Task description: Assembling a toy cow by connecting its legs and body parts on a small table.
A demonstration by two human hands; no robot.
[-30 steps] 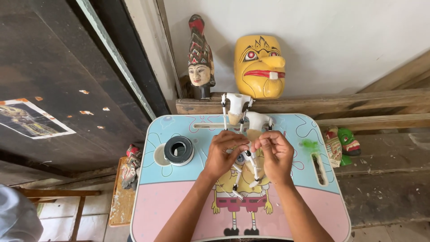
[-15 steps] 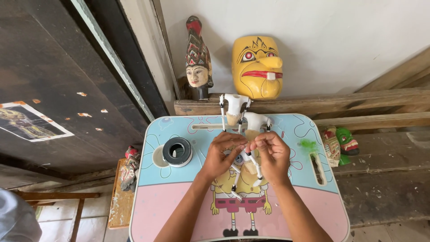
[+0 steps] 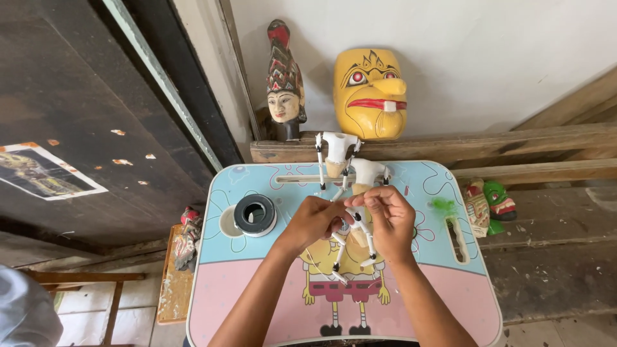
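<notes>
We see both forearms reaching in from the near edge over the small cartoon-printed table [image 3: 257, 302], the left hand [image 3: 313, 222] and right hand [image 3: 387, 218] curled toward each other at its middle. Both pinch a white jointed puppet body [image 3: 352, 239], apparently by its shoulders. Two similar puppet torsos [image 3: 350, 160] stand just beyond, a tape roll [image 3: 254, 214] to the left.

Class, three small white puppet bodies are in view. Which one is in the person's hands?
The nearest puppet body, with jointed arms dangling, held between both hands over the table. The other two stand untouched at the table's far edge.
</notes>
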